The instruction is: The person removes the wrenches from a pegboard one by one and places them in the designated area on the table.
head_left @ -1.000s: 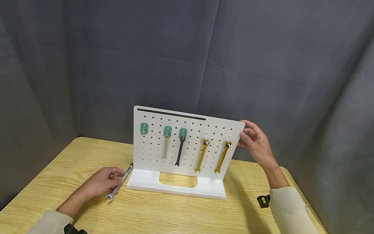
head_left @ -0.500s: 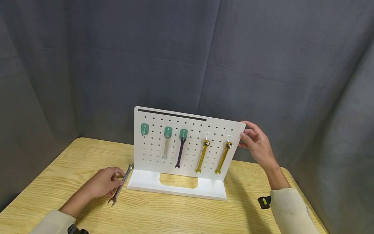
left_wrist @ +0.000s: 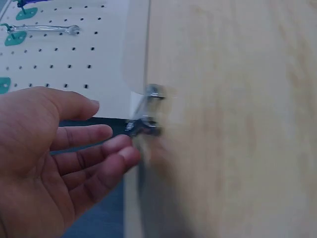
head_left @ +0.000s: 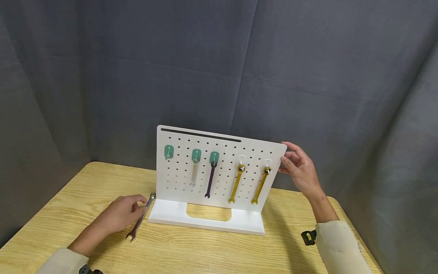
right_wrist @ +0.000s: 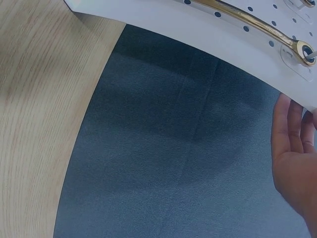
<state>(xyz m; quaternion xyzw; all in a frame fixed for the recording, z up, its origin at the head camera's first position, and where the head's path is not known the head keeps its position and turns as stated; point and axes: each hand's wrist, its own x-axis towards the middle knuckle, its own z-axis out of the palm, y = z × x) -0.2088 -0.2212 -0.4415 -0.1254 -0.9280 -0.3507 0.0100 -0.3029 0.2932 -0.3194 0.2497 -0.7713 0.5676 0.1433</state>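
Note:
A silver combination wrench [head_left: 138, 224] lies slanted on the table, left of the white pegboard [head_left: 195, 131]. Over it is my left hand [head_left: 124, 214], thumb and fingers apart. In the left wrist view the blurred wrench [left_wrist: 144, 128] appears just beyond the fingertips, not gripped; whether they touch it cannot be told. My right hand [head_left: 302, 171] pinches the board's upper right edge, thumb in front and fingers behind. From the board hang a silver wrench [head_left: 194, 175], a purple wrench [head_left: 210, 180], and two gold wrenches, one inner [head_left: 236, 186] and one outer [head_left: 261, 188].
At the board's left a green hook [head_left: 169, 152] holds nothing. The board stands on a white base [head_left: 167, 211] with a cut-out, on a wooden table [head_left: 205, 251]. Grey curtains [head_left: 191, 68] close off the back and sides.
My left hand has let go of the silver wrench, which it held a second ago; the wrench's lower end has shifted slightly right and down. The right hand keeps its hold on the board.

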